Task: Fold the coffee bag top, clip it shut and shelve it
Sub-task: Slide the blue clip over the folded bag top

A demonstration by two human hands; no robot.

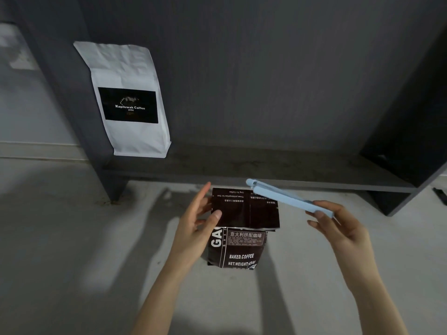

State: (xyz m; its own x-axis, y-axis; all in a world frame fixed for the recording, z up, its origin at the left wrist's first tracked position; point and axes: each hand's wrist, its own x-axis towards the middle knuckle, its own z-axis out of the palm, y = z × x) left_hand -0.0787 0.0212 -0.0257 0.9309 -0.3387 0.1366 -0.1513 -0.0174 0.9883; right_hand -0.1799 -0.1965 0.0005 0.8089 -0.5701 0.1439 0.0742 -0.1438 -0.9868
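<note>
A dark brown coffee bag (238, 247) with white print stands on the grey floor, its top flap (244, 207) folded down over the front. My left hand (197, 223) pinches the flap's left edge, thumb on the front. My right hand (338, 223) holds a long pale blue sealing clip (287, 198) by one end. The clip slants up to the left, its far tip above the flap's upper right corner. Whether the clip touches the bag is unclear.
A dark shelf unit (266, 165) stands just behind the bag, with a low board. A white Kopiluwak coffee bag (128, 100) leans at the shelf's left end. A small dark object (440, 195) lies at the far right on the floor.
</note>
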